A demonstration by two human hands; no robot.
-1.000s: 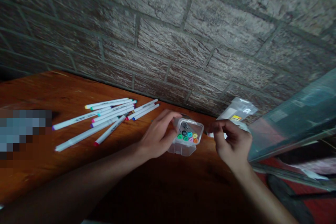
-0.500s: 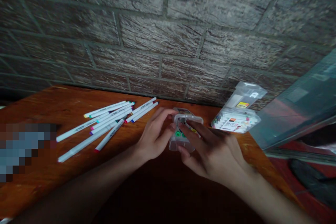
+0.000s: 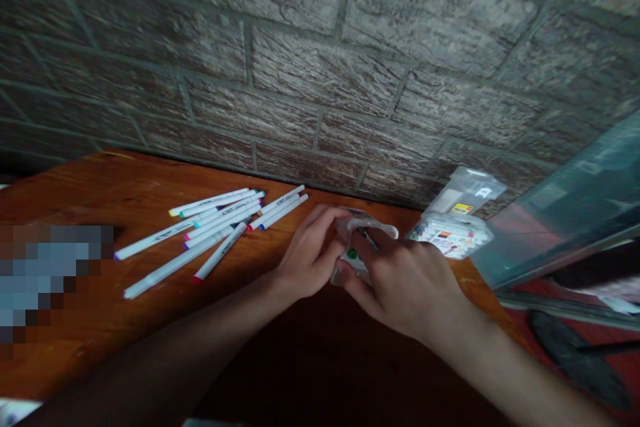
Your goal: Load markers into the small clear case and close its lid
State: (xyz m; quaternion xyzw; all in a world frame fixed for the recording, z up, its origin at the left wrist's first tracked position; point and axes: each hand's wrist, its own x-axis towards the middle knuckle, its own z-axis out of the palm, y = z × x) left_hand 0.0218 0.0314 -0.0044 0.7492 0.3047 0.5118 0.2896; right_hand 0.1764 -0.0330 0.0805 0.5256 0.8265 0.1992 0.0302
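Observation:
Between my hands a clear plastic case (image 3: 361,269) stands on the table, its open top facing me. My left hand (image 3: 311,248) grips its left side, fingers behind and thumb in front. The curled fingers of my right hand (image 3: 407,275) reach down into the opening, and the thumb rests by the near wall. Inside the case a green round marker end (image 3: 353,253) shows under the fingers. The right fingertips are hidden, so whatever they pinch cannot be seen. Left of my hands lies a loose pile of white markers (image 3: 220,219) with coloured ends.
At the back right stands a second clear case (image 3: 450,237) filled with markers, and behind it a clear lid or box (image 3: 467,190) with a yellow label. A stone-block wall (image 3: 300,73) borders the wooden table (image 3: 65,193) at the back. Glass panels (image 3: 545,220) rise on the right.
My right fingers have gone deeper into the case and now cover more of its opening. My left hand keeps its hold. The view has shifted slightly.

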